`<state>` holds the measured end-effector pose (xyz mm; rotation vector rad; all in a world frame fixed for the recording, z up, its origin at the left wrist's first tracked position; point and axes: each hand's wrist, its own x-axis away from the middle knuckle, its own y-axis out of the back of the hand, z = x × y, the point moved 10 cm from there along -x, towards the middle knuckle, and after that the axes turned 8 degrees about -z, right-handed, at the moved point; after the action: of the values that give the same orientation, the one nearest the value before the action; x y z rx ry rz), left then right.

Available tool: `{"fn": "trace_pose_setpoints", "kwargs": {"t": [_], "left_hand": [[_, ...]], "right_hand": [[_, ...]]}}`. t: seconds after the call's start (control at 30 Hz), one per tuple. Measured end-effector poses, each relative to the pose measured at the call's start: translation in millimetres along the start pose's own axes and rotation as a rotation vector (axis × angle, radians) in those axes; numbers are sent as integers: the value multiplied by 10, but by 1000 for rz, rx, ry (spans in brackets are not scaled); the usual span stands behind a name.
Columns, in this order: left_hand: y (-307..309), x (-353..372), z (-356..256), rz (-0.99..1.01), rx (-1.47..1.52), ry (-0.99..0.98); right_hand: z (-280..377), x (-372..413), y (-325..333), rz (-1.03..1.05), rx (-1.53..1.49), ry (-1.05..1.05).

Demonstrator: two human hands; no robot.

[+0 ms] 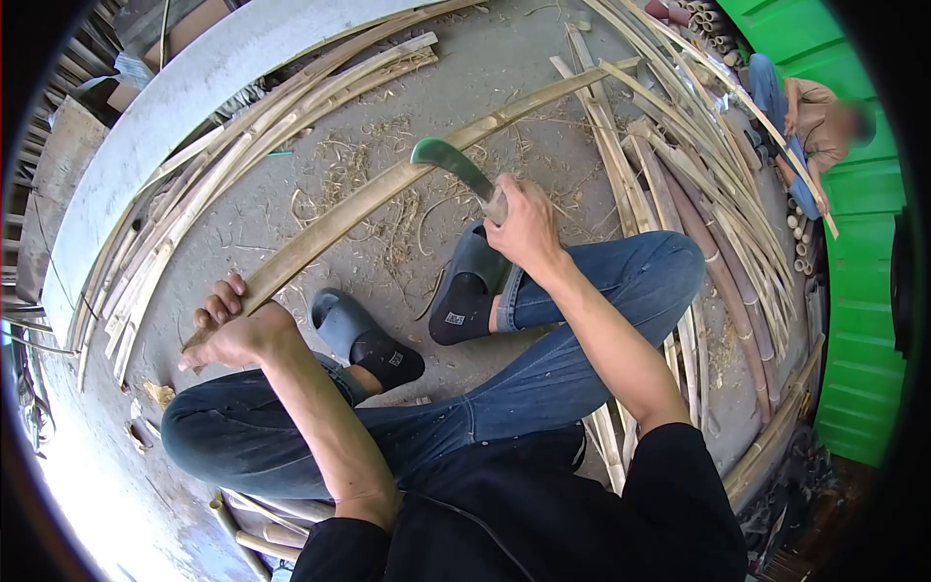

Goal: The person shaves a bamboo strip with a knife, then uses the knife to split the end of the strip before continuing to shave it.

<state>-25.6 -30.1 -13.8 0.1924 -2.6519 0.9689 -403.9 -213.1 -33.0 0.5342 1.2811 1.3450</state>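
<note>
My left hand is closed around the split bamboo strip; right hand grips the curved knife. Blade is at the strip.

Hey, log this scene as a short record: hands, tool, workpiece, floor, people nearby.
left hand: this hand grips the near end of a long bamboo strip
right hand: this hand holds a curved knife by its handle
tool: blade across the strip; whether it touches is unclear
workpiece: slants away from the left hand, up to the right
floor: loose shavings around the strip; bamboo pieces lie to both sides
people nearby: one other person, upper right, by a green wall
</note>
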Motion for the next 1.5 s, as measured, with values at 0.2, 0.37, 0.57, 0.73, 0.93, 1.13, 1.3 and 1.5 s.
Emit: {"fn": "trace_pose_setpoints", "kwargs": {"t": [0.2, 0.37, 0.57, 0.73, 0.93, 1.13, 1.3, 1.5], "left_hand": [[9, 16, -109, 19, 19, 5], [-2, -64, -268, 39, 54, -45], [1, -189, -154, 41, 34, -39], [52, -191, -128, 48, 46, -28], [16, -242, -84, 86, 69, -8], [91, -269, -54, 51, 73, 4], [89, -229, -70, 89, 85, 16], [-19, -264, -59, 238, 209, 48]], "right_hand": [[-475, -158, -309, 291, -60, -356], [-2005, -394, -291, 265, -81, -630], [-370, -260, -119, 294, -62, -204], [-1302, -436, -457, 367, -127, -578], [-481, -312, -484, 418, -144, -238], [-910, -538, -564, 408, -169, -525], [-855, -543, -681, 487, -117, -420], [-561, -651, -341, 596, -39, -200]]}}
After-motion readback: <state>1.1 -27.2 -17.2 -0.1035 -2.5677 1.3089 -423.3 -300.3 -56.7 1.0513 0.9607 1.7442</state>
